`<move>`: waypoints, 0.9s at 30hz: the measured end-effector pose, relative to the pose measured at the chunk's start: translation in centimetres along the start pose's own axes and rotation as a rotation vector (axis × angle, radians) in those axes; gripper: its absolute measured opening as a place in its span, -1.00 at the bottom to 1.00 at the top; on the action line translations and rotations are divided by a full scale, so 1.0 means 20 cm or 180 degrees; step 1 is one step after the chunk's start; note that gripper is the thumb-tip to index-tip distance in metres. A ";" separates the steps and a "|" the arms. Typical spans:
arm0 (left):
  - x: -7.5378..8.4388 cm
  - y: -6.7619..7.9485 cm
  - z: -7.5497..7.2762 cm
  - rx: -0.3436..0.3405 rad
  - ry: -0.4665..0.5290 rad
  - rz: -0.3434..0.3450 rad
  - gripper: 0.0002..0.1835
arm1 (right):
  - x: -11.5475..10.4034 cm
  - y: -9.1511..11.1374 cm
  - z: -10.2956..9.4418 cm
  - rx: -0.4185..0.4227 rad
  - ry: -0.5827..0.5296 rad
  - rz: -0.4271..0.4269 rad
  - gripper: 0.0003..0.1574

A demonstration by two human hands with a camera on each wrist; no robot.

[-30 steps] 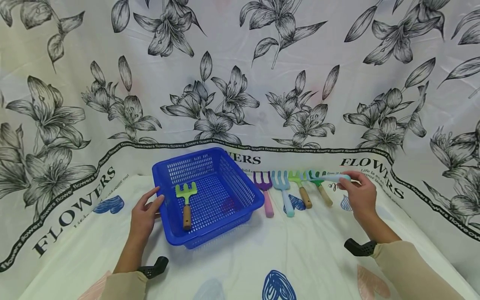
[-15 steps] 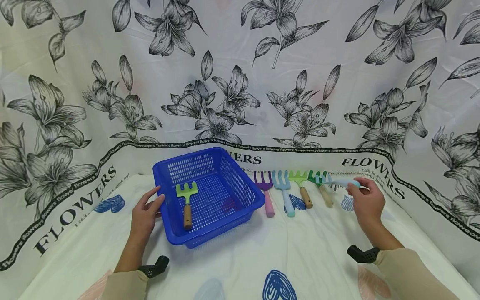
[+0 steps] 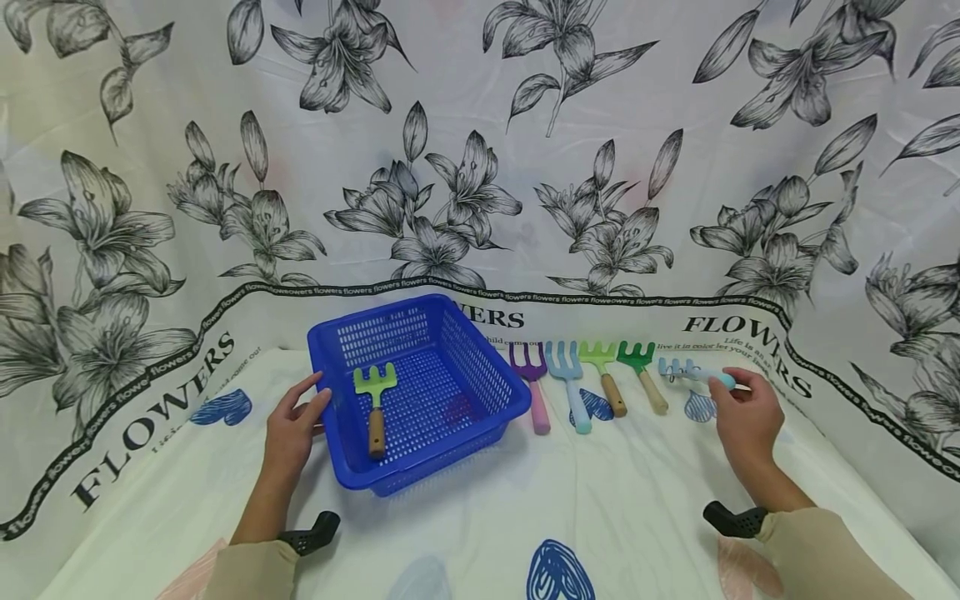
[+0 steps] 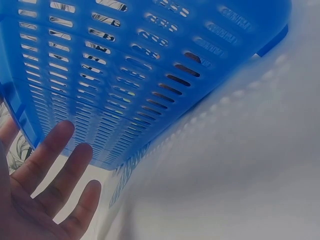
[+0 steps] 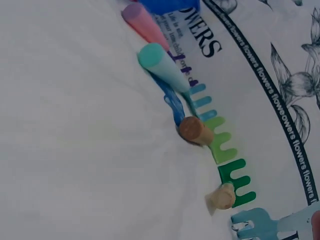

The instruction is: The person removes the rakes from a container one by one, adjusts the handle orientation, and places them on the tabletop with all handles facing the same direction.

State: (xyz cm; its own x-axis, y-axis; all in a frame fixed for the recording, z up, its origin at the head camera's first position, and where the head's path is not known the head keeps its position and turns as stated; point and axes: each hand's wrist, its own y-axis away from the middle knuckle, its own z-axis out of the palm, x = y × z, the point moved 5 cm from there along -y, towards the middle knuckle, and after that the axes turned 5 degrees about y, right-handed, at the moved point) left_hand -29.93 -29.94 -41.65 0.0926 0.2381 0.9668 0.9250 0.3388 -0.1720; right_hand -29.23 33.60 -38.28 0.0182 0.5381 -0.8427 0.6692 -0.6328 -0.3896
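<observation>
My left hand (image 3: 290, 429) rests at the left rim of a blue plastic basket (image 3: 465, 425). In the left wrist view several of its fingers (image 4: 75, 165) are extended beside the basket's slotted outer wall. A green hand fork (image 3: 375, 408) with a wooden handle lies in the basket. My right hand (image 3: 748, 417) pinches the handle end of a light-blue hand fork (image 3: 693, 371), tines pointing left. Left of it lie several more forks in a row: a dark green one (image 3: 643, 375), a light green one (image 3: 606, 379), a blue one (image 3: 572, 387) and a purple-pink one (image 3: 534, 387).
A white cloth (image 3: 480, 533) with printed hearts covers the table. Behind the basket and forks hangs a curtain (image 3: 450, 83) printed with black lilies. Each wrist wears a black camera mount (image 3: 311, 533).
My right hand has moved right and toward me with the light-blue hand fork, from over the dark green fork to the row's right end. My left hand and the basket stay put.
</observation>
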 end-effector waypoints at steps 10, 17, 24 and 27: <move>0.00 -0.01 0.00 -0.0016 -0.0028 -0.0014 -0.32 | 0.09 -0.03 -0.01 -0.0181 0.0568 -0.0027 -0.58; 0.00 0.00 0.00 -0.0011 -0.0027 0.0001 -0.33 | 0.16 -0.03 0.02 -0.0508 0.0875 -0.0033 -0.59; 0.01 0.00 0.00 0.0004 -0.0009 0.0010 -0.33 | 0.22 -0.05 0.04 -0.0889 0.1245 -0.0261 -0.67; 0.01 0.00 0.00 0.0015 -0.0025 0.0012 -0.33 | 0.24 -0.06 0.03 -0.0991 0.1380 -0.0383 -0.70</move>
State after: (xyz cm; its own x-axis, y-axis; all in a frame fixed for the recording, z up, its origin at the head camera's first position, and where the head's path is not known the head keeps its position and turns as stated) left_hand -29.96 -29.82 -41.50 0.0932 0.2465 0.9646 0.9229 0.3422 -0.1766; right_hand -30.44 36.55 -42.10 0.1884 0.8183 -0.5430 0.8726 -0.3932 -0.2898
